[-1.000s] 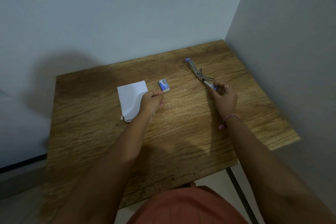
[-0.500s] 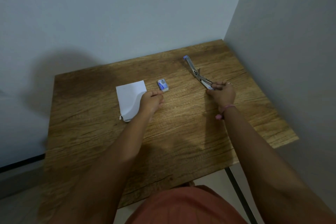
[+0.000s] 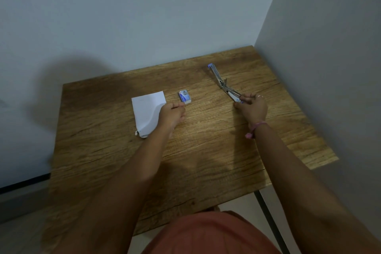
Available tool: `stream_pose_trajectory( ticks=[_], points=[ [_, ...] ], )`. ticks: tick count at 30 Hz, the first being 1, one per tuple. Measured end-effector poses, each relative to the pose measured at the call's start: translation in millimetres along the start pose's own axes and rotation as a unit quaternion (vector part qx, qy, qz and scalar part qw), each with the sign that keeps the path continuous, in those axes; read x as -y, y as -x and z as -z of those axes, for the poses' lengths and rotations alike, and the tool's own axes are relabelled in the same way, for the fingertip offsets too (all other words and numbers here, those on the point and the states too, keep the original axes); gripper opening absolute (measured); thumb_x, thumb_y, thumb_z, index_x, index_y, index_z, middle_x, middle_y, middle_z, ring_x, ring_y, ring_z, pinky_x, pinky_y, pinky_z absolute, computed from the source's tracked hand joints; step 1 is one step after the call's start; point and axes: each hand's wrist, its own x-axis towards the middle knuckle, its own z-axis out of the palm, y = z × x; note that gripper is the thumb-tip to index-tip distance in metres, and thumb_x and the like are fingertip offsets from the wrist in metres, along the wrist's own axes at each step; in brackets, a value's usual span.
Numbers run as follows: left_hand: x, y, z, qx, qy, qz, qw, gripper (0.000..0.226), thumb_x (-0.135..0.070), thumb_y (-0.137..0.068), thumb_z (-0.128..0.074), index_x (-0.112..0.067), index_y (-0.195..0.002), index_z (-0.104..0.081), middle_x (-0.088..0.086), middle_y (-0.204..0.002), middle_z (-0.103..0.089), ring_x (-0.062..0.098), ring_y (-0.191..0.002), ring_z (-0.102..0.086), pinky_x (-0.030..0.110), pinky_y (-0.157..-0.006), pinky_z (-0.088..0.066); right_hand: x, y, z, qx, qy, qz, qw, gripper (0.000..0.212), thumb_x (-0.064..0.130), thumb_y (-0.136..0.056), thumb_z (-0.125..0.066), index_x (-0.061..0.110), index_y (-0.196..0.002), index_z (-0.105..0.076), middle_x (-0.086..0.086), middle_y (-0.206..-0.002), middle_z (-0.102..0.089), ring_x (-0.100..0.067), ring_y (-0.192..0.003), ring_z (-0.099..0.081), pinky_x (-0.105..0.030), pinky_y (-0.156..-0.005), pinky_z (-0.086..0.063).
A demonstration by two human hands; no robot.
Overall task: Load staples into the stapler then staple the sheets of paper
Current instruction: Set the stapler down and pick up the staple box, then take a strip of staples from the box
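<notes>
Head view: stapler (image 3: 223, 84) swung open, gripped at its near end by right hand (image 3: 252, 107). Left hand (image 3: 172, 114) pinches what looks like a staple strip at 5 o'clock of staple box (image 3: 185, 96). Loading unfinished, by my reading; paper (image 3: 147, 112) unstapled.

Wood-grain surface (image 3: 206, 140), brown w/ dark streaks, pushed into corner of room. Pale blue-grey wall (image 3: 134, 16) behind, grey wall (image 3: 329, 47) at right side, touching edge of surface. Big soft shadow (image 3: 78, 88) on back wall & left part of surface. Black metal leg (image 3: 268, 212) under near right corner. Light floor (image 3: 243, 202) below, dark baseboard strip (image 3: 24, 181) low at left. Orange-red clothing (image 3: 210, 233) at bottom edge.
</notes>
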Motion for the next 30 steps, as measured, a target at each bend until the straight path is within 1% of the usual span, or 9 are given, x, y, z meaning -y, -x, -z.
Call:
stream_pose_trajectory(
  ticks=[3, 7, 12, 14, 16, 20, 24, 28, 30],
  points=[
    [-1, 1, 0, 0.004, 0.001, -0.01, 1.0, 0.02, -0.003, -0.091, -0.055, -0.008, -0.108, -0.064, 0.001, -0.089, -0.066, 0.012, -0.081, -0.064, 0.027, -0.079, -0.056, 0, 3, 2, 0.013, 0.005, 0.01, 1.0, 0.033, 0.001, -0.066, -0.082, 0.017, -0.085, -0.06, -0.003, -0.098, -0.067, -0.018, -0.09, -0.065, -0.031, -0.088, -0.054],
    [-2, 0, 0, -0.006, -0.013, -0.019, 1.0, 0.022, -0.004, -0.092, -0.055, -0.007, -0.112, -0.063, 0.001, -0.09, -0.066, 0.01, -0.08, -0.064, 0.025, -0.079, -0.056, 0, 13, 6, -0.011, -0.067, -0.002, 0.998, 0.043, 0.0, -0.071, -0.078, 0.007, -0.107, -0.057, -0.002, -0.094, -0.064, -0.008, -0.075, -0.058, -0.026, -0.082, -0.053],
    [-2, -2, 1, -0.044, -0.085, -0.049, 0.994, 0.022, -0.006, -0.091, -0.055, -0.009, -0.112, -0.062, 0.009, -0.111, -0.067, 0.02, -0.096, -0.066, 0.038, -0.093, -0.053, 17, 37, 2, -0.076, -0.019, 0.15, 0.986, 0.018, 0.013, -0.082, -0.069, 0.012, -0.099, -0.06, -0.011, -0.1, -0.062, -0.013, -0.076, -0.057, -0.027, -0.07, -0.051],
    [-2, -3, 1, -0.061, -0.122, -0.064, 0.989, 0.026, -0.008, -0.09, -0.057, -0.007, -0.116, -0.061, 0.011, -0.115, -0.067, 0.024, -0.104, -0.064, 0.039, -0.095, -0.051, 29, 43, -5, -0.012, 0.012, 0.228, 0.973, 0.008, 0.014, -0.086, -0.066, 0.011, -0.092, -0.064, -0.011, -0.092, -0.065, -0.016, -0.075, -0.06, -0.023, -0.064, -0.05],
    [-2, -2, -1, -0.08, -0.17, -0.089, 0.978, 0.031, -0.012, -0.089, -0.059, -0.006, -0.12, -0.06, 0.01, -0.117, -0.067, 0.019, -0.101, -0.062, 0.029, -0.087, -0.049, 44, 46, -17, 0.083, 0.043, 0.269, 0.959, 0.006, 0.014, -0.087, -0.065, 0.009, -0.09, -0.067, -0.008, -0.087, -0.067, -0.013, -0.073, -0.061, -0.014, -0.062, -0.048],
    [-2, 4, -7, -0.075, -0.196, -0.117, 0.971, 0.044, -0.014, -0.088, -0.064, -0.003, -0.129, -0.054, 0.009, -0.119, -0.066, 0.018, -0.102, -0.061, 0.023, -0.08, -0.043, 70, 38, -50, 0.231, 0.122, 0.261, 0.929, 0.012, 0.011, -0.088, -0.063, 0.005, -0.099, -0.066, -0.01, -0.095, -0.068, -0.016, -0.082, -0.063, -0.022, -0.075, -0.049],
    [0, 7, -11, -0.07, -0.212, -0.141, 0.965, 0.044, -0.015, -0.086, -0.068, -0.003, -0.127, -0.055, 0.007, -0.107, -0.066, 0.014, -0.093, -0.06, 0.014, -0.065, -0.04, 77, 26, -78, 0.303, 0.21, 0.236, 0.899, 0.032, 0.011, -0.09, -0.06, 0.003, -0.121, -0.06, -0.014, -0.111, -0.067, -0.025, -0.101, -0.062, -0.019, -0.077, -0.041],
    [1, 7, -13, -0.076, -0.233, -0.149, 0.958, 0.04, -0.015, -0.084, -0.07, -0.002, -0.12, -0.059, 0.014, -0.115, -0.06, 0.02, -0.101, -0.059, 0.025, -0.08, -0.047, 74, 20, -96, 0.34, 0.268, 0.239, 0.869, 0.039, 0.019, -0.091, -0.061, -0.001, -0.124, -0.059, -0.02, -0.118, -0.063, -0.029, -0.11, -0.057, -0.031, -0.092, -0.041],
    [0, 6, -14, -0.077, -0.243, -0.151, 0.955, 0.039, -0.016, -0.084, -0.07, -0.002, -0.118, -0.06, 0.015, -0.118, -0.058, 0.024, -0.106, -0.059, 0.033, -0.09, -0.05, 73, 18, -100, 0.343, 0.295, 0.239, 0.859, 0.038, 0.025, -0.091, -0.062, -0.004, -0.115, -0.061, -0.017, -0.114, -0.06, -0.026, -0.107, -0.054, -0.03, -0.087, -0.04]
  ],
)
